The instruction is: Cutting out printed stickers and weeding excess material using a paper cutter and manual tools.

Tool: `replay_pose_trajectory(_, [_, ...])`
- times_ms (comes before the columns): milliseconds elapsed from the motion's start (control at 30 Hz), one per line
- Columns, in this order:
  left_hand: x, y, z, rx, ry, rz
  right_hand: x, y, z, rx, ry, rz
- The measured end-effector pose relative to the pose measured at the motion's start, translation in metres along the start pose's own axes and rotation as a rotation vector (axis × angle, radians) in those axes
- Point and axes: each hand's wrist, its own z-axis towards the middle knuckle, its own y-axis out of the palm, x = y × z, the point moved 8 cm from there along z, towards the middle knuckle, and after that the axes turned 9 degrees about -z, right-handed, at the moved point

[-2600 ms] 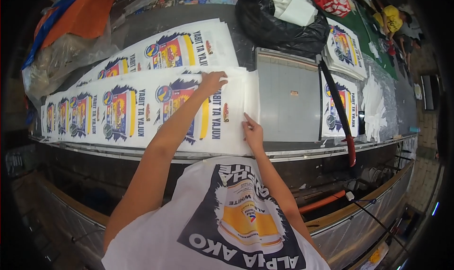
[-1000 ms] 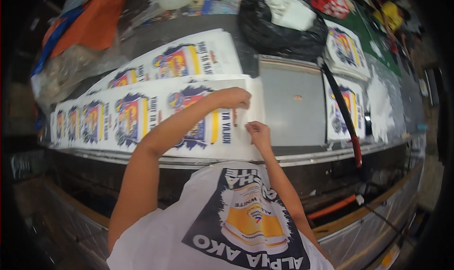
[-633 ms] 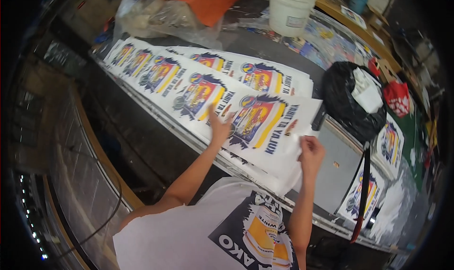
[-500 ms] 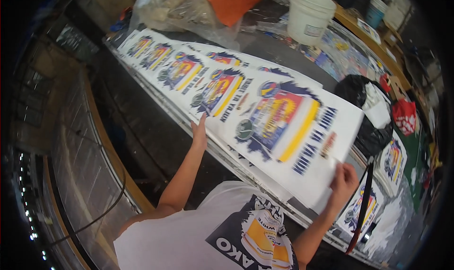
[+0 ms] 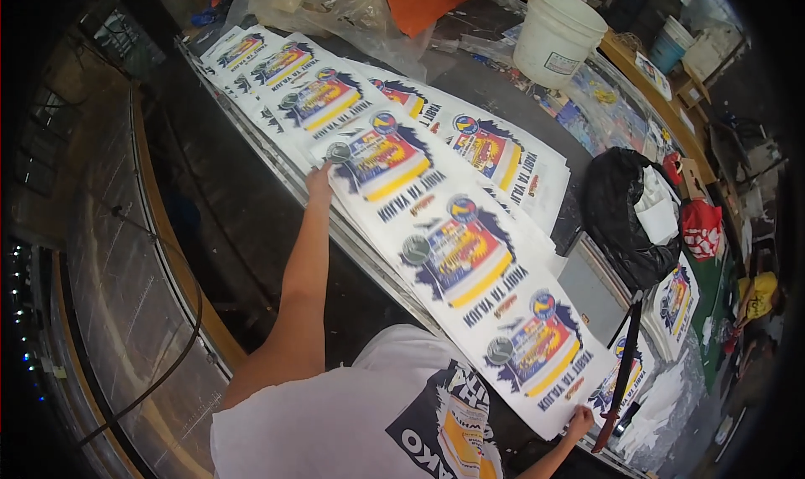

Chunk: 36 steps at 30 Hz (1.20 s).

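One corner of a long white sheet [image 5: 460,257] with bright pictures on it is pinched by the right grip [image 5: 578,423], so that grip is closed up small. The left grip [image 5: 319,184] is placed at the near long edge of the same sheet, well apart from the right grip and further away to its left. Its fingertips are partly hidden, so it cannot be told whether the edge is pinched or just touched.

The sheet is spread between the two grips, along the worktop [image 5: 471,70]. A grey cutting board [image 5: 589,284] is partly covered by it, further away than the right grip. A black cutting arm [image 5: 623,366] is found just to the right of the right grip. More printed sheets [image 5: 543,185] are piled beyond the left grip, to its right.

The sheet is probably best moved slowly by both grips together, so that no fold is made. The pinched corner should not be pulled hard, as it could be bent or torn. Room should be left around the cutting arm, where the sheet could be caught.
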Motion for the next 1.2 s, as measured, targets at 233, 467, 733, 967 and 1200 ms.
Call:
replay_pose_trajectory(233, [-0.030, 0.016, 0.062, 0.044, -0.028, 0.430, 0.048, -0.062, -0.056, 0.135, -0.020, -0.154])
replay_pose_trajectory(467, [-0.052, 0.000, 0.074, -0.117, 0.140, 0.319, 0.079, -0.094, -0.087, 0.328, 0.162, -0.036])
replay_pose_trajectory(733, [-0.025, -0.018, 0.029, 0.038, 0.208, 0.524, 0.113, -0.102, -0.084, 0.323, 0.400, 0.196])
replay_pose_trajectory(967, [-0.048, -0.023, 0.059, -0.043, 0.135, 0.544, 0.106, -0.113, -0.067, 0.145, 0.384, 0.292])
replay_pose_trajectory(1200, [-0.004, -0.031, 0.081, -0.425, 0.613, 1.919, 0.164, -0.051, -0.021, 0.114, 0.360, 0.151])
